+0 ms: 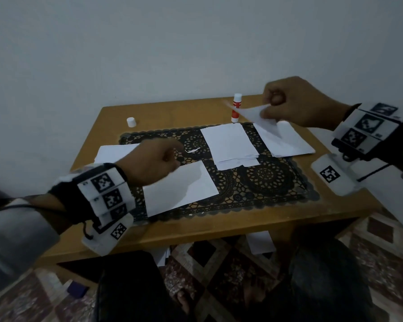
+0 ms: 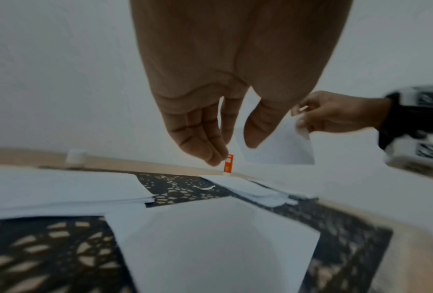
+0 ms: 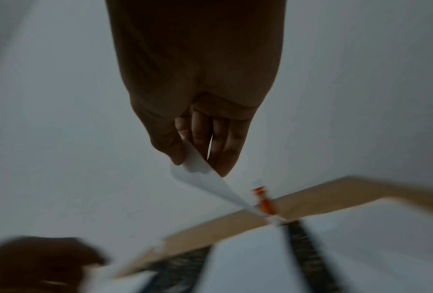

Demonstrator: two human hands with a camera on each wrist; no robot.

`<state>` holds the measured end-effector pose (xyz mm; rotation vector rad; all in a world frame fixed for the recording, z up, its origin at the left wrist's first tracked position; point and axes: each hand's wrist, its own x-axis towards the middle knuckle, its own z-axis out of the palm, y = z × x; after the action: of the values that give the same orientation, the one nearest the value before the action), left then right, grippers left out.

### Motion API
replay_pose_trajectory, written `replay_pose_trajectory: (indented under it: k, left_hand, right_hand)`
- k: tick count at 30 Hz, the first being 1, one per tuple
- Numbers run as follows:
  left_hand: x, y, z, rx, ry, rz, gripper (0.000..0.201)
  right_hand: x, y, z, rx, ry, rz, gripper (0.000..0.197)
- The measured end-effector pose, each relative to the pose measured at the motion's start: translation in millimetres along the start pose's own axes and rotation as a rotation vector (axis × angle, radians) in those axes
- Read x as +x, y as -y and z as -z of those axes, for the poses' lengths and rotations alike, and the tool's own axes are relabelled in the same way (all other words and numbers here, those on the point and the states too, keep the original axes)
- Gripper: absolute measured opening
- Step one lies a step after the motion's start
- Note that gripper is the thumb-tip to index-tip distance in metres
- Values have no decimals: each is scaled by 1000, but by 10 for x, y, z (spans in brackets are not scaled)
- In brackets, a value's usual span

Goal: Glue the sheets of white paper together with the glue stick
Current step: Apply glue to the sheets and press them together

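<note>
My right hand (image 1: pixel 272 105) is raised over the table's far right and pinches a corner of a white sheet (image 1: pixel 251 113), which hangs in the air (image 3: pixel 205 174). My left hand (image 1: pixel 158 156) hovers with loosely curled fingers (image 2: pixel 205 142) and holds nothing. Just below it a single white sheet (image 1: pixel 182 189) lies flat on the mat. The red and white glue stick (image 1: pixel 236 108) stands upright at the far edge, partly behind the lifted sheet. Its white cap (image 1: pixel 131 122) sits apart at the far left.
A black lace placemat (image 1: pixel 254 182) covers the wooden table (image 1: pixel 196 231). Paper stacks lie at the middle (image 1: pixel 230 142), right (image 1: pixel 286 140) and left (image 1: pixel 114 152). A small paper scrap (image 1: pixel 192 150) lies on the mat. More paper (image 1: pixel 260 242) lies under the table.
</note>
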<state>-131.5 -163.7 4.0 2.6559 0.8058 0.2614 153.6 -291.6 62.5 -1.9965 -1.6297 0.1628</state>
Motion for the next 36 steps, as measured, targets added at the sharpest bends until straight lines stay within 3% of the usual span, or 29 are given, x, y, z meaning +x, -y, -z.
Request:
replay_pose_trajectory:
  k: [2, 5, 8, 10, 14, 17, 23, 30, 36]
  left_hand:
    - [30, 29, 94, -274, -79, 100, 39]
    - [-15, -8, 174, -767, -41, 241, 40]
    - [-117, 24, 192, -1014, -14, 334, 26]
    - [-177, 104, 188, -1054, -46, 390, 26]
    - [-272, 270, 111, -1015, -104, 486, 28]
    - [-301, 366, 28, -965, -133, 534, 28]
    - [-341, 476, -22, -590, 84, 585, 25]
    - [-344, 472, -24, -256, 149, 557, 37]
    - [-310, 438, -68, -132, 193, 531, 38]
  right_hand:
    - [-41, 309, -54, 364, 115, -7, 16]
    - [-15, 610, -223, 709, 267, -37, 16]
    - [67, 700, -438, 831, 318, -90, 15]
    - [107, 685, -583, 844, 313, -166, 15]
    - [113, 609, -840, 885, 418, -305, 8]
    - [84, 539, -984, 797, 503, -359, 17]
    - [54, 459, -1121, 649, 537, -437, 13]
    - [83, 439, -1210, 407, 581, -346, 18]
    - [110, 412, -1281, 271, 561, -287, 21]
